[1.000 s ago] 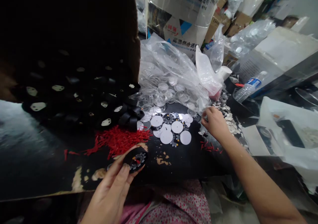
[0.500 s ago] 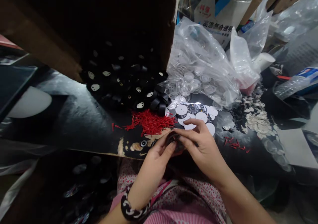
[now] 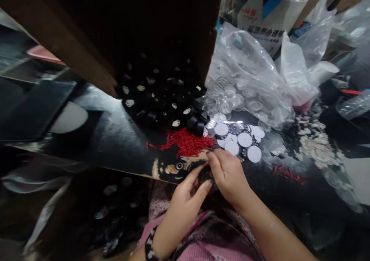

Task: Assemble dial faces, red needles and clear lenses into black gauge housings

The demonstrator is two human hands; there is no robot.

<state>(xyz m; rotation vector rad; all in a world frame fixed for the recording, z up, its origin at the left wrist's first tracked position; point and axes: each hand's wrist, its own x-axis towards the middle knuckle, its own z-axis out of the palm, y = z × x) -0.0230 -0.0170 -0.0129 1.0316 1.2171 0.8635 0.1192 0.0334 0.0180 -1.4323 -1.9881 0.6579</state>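
Note:
My left hand (image 3: 185,201) and my right hand (image 3: 228,174) meet at the near edge of the black table (image 3: 115,145), fingers closed around a small round black part (image 3: 206,175) that is mostly hidden between them. Just beyond my fingers lies a heap of small red needles (image 3: 186,141). To its right sits a cluster of white and printed dial discs (image 3: 241,139). Behind the needles a pile of black round housings (image 3: 162,101) spills from under a dark box.
A clear plastic bag of transparent round lenses (image 3: 245,87) stands at the back right. Small whitish bits (image 3: 313,145) and a few red needles (image 3: 285,172) lie scattered to the right. A dark cardboard box (image 3: 130,26) overhangs the back. A bin of parts (image 3: 112,211) sits below the table at left.
My right hand came back from the far right of the table and joined my left hand on the black part. The view swung left and down; both hands now sit closer to me.

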